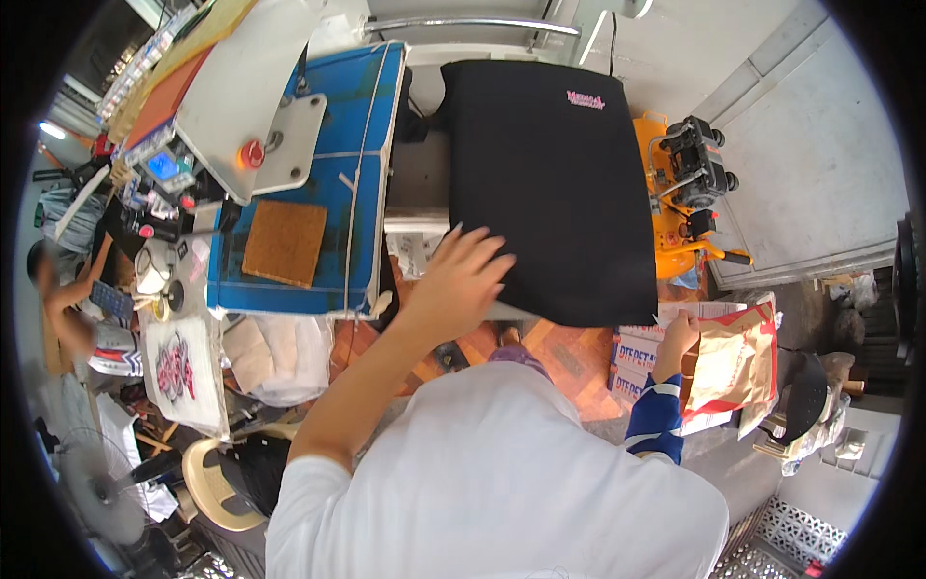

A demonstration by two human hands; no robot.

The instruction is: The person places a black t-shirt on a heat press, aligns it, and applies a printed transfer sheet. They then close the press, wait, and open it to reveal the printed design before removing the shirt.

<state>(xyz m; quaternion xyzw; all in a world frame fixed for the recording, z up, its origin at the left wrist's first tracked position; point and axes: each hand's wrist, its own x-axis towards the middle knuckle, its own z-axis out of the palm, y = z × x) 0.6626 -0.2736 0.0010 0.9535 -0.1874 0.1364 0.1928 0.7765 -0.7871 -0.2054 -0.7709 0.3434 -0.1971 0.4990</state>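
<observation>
A black garment (550, 193), likely a shirt, lies spread over a flat platen in front of me, with a small pink print near its far right corner. My left hand (458, 280) is over its near left edge, fingers spread and fingertips on or just above the cloth. Past the near right corner is my right hand (679, 333), its fingers curled together. Whatever it may hold is too small to make out. A blue patterned sleeve (656, 417) covers my right forearm. Right beside that hand is a gold and red paper bag (735, 367).
A heat press (241, 96) stands left on a blue table (333, 222) with a brown square board (285, 241). An orange air compressor (675, 193) is right of the garment. Printed boxes (632, 362) sit low on the right. Another person (72, 309) is far left, near a fan (101, 497).
</observation>
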